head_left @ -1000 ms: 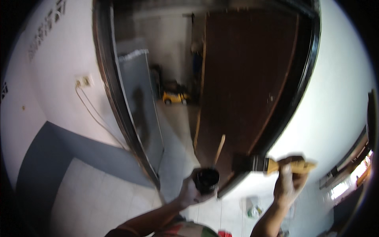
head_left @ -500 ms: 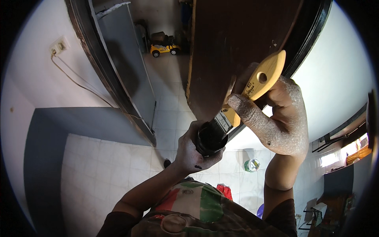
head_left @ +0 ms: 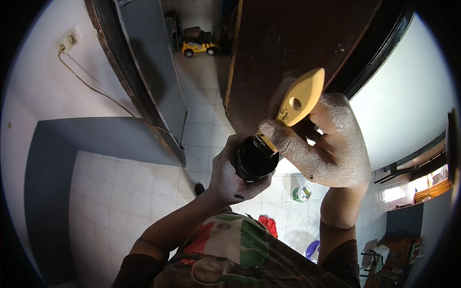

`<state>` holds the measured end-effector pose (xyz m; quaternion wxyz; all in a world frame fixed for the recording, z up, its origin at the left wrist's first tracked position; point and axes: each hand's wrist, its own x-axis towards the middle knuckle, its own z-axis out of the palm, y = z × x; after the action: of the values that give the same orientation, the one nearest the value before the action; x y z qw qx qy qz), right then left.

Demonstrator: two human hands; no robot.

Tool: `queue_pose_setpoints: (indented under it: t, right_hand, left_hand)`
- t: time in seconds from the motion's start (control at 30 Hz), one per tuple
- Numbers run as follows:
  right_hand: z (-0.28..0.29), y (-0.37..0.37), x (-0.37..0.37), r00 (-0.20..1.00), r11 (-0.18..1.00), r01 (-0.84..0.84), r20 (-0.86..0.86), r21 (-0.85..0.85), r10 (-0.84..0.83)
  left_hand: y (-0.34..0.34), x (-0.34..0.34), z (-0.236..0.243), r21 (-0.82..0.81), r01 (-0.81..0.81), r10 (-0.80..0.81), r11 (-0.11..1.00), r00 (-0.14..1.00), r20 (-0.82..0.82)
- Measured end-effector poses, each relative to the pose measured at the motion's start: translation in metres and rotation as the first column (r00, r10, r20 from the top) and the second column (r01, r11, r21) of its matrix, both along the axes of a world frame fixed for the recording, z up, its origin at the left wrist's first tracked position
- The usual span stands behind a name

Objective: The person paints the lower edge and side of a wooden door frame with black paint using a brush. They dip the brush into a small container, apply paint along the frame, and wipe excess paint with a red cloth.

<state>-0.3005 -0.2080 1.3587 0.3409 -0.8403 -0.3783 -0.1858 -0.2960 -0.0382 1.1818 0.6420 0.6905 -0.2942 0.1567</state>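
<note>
My left hand (head_left: 231,175) wraps round a small black container (head_left: 257,161), holding it upright in front of my chest with its opening towards me. Dark smudges mark the skin near its thumb. My right hand (head_left: 331,144), dusted with a whitish coating, pinches a paintbrush (head_left: 302,98) by its yellow wooden handle, which has a hole near the end. The brush slants down to the left, and its bristles are hidden inside the container's dark mouth. Just beyond both hands stands a dark brown door (head_left: 288,38).
A black door frame (head_left: 139,81) rises at the left, with a wall socket (head_left: 69,41) and cable beside it. A yellow toy car (head_left: 200,47) sits on the tiles past the doorway. On the floor lie a white-green tub (head_left: 302,194) and a red cloth (head_left: 268,225).
My right hand has lowered the paintbrush leftward, deeper into the black container. The brush's metal band, plain to see before, is now mostly hidden. The left hand keeps its hold.
</note>
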Motion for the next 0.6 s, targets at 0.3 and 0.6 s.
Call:
queue_pose_setpoints:
  t: [0.3, 0.6]
  right_hand:
    - [-0.006, 0.006, 0.008, 1.0, 1.0, -0.021, -0.019, 0.008, 0.021]
    - [-0.008, -0.002, 0.004, 0.98, 0.854, 0.162, -0.183, 0.495, -0.081]
  left_hand:
    - [0.012, 0.001, -0.005, -0.016, -0.035, 0.035, 0.999, 0.999, -0.015]
    - [0.02, 0.01, 0.016, 0.004, -0.059, 0.059, 0.998, 0.998, 0.006]
